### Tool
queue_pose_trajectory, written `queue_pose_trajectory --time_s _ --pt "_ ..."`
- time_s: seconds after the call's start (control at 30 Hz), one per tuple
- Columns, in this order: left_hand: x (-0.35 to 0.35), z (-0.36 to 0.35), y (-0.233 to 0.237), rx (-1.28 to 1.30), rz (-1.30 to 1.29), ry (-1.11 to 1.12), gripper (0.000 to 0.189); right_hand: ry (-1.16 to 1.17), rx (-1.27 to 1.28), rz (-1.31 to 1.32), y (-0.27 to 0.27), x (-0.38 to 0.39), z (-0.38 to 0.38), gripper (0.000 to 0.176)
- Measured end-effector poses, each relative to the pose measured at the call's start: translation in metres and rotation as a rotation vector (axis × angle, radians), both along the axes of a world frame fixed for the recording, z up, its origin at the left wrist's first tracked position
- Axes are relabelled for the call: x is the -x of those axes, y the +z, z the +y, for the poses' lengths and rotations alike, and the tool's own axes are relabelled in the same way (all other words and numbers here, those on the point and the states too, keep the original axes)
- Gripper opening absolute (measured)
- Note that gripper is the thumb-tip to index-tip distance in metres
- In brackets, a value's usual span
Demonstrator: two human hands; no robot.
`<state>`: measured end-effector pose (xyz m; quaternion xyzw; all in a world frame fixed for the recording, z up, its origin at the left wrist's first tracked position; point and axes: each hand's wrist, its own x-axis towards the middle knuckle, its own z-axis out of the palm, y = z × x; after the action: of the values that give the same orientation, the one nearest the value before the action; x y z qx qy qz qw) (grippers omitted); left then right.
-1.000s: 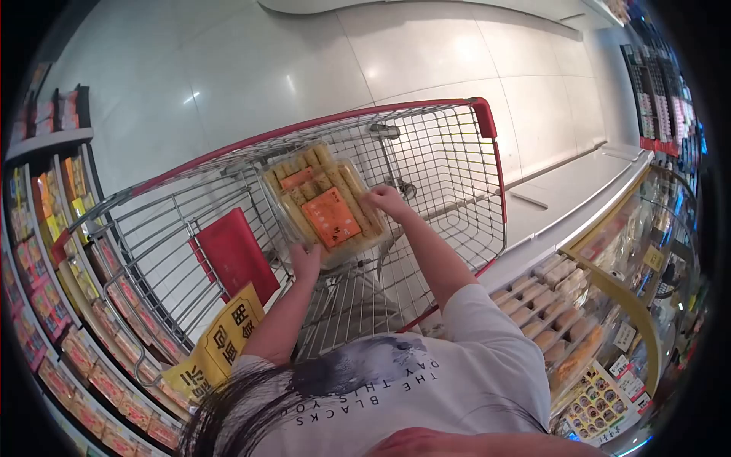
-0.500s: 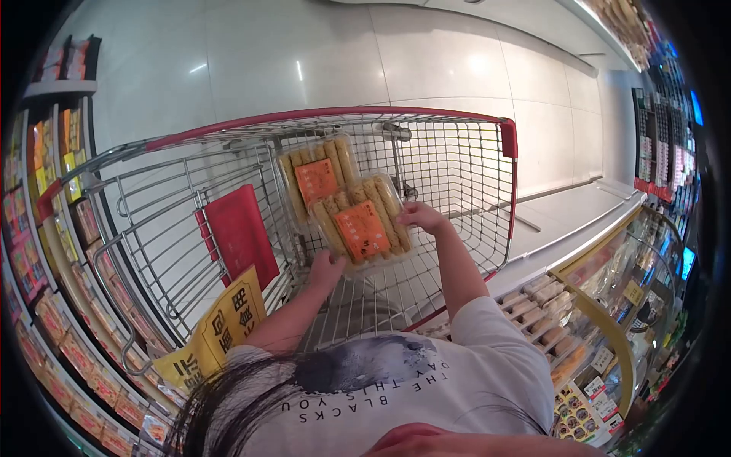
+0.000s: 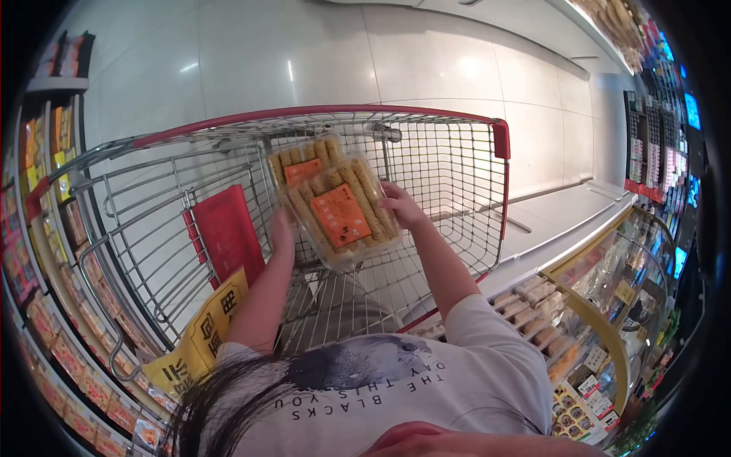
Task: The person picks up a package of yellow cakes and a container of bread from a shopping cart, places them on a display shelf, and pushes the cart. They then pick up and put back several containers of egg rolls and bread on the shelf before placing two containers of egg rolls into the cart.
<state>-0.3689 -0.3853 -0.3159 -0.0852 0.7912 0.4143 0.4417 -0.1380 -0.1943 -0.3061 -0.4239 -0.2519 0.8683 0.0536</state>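
Two clear plastic packs of long golden-brown sticks with orange labels overlap above the cart. The nearer pack (image 3: 340,212) lies partly over the farther pack (image 3: 303,166). At the upper right edge of the nearer pack, my right hand (image 3: 400,206) is closed on the plastic. My left hand (image 3: 281,232) is closed at its left edge, with the fingertips partly hidden by the packs. A metal shopping cart (image 3: 449,126) with a red rim surrounds both packs.
A red panel (image 3: 230,232) and a yellow sign (image 3: 205,324) with dark characters are on the cart's left. Shelves of packaged goods (image 3: 65,327) line the left. A display case (image 3: 601,305) with packed food stands at the right.
My left hand has moved up and left, from the nearer pack's lower edge to its left side. The nearer pack has shifted left with my right hand and covers more of the farther pack.
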Motion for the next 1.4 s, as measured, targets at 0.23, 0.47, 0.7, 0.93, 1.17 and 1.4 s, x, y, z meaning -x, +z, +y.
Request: queue_pose_trajectory --time_s 0.23,0.47,0.7,0.93,1.17,1.4 --pt "0.028 0.022 0.013 -0.138 -0.13 0.256 0.055 0.218 -0.256 -0.173 -0.011 0.056 -0.006 0.065" --pt "0.048 0.003 -0.025 -0.085 -0.296 0.151 0.066 -0.025 -0.392 -0.434 -0.04 0.07 0.01 0.051" --pt "0.058 0.004 -0.033 -0.037 -0.476 0.231 0.07 0.009 0.115 -0.631 -0.068 0.093 0.009 0.042" --pt "0.039 0.0 -0.021 -0.116 -0.456 0.225 0.065 -0.082 -0.103 -0.488 -0.141 0.095 -0.024 0.041" --pt "-0.01 0.015 0.056 -0.073 -0.453 0.364 0.062 0.148 -0.181 -0.389 -0.038 0.067 -0.008 0.034" --pt "-0.033 0.024 0.138 -0.331 -0.5 0.305 0.058 -0.314 0.012 -0.226 0.088 0.032 -0.007 0.032"
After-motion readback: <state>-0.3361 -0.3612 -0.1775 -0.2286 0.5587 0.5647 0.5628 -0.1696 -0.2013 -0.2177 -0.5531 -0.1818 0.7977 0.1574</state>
